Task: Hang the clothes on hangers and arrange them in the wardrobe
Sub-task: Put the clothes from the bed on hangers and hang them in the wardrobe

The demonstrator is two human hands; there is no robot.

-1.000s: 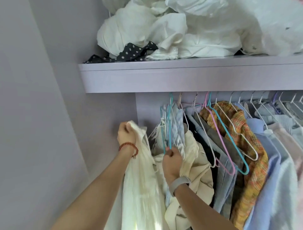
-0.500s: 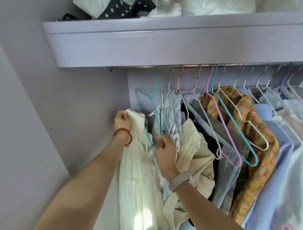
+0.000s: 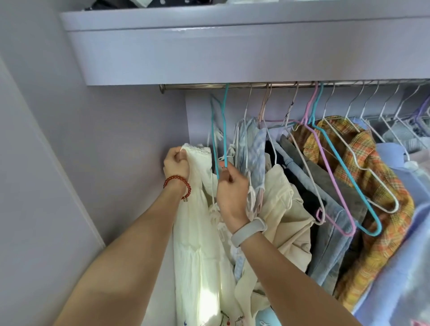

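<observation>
Here, teal hanger point(image 3: 223, 125) upright, hook uppermost

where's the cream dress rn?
Head view, left of centre: the cream dress hangs from the left hand gripping its top edge, beside the teal wire hanger the right hand pinches.

Metal rail point(image 3: 197, 86) under lilac shelf point(image 3: 232, 46), hangers point(image 3: 344, 167) hooked on it, dotted fabric point(image 3: 151, 2) on shelf

we held both arms stretched up and forward, forearms bare. our left hand point(image 3: 175, 163) was a closed fist, knuckles toward us, pinching cloth at its thumb side. just right of it and slightly lower, our right hand point(image 3: 231, 188) had its fingers curled, thumb and forefinger pinching a thin rod above the knuckles.
</observation>
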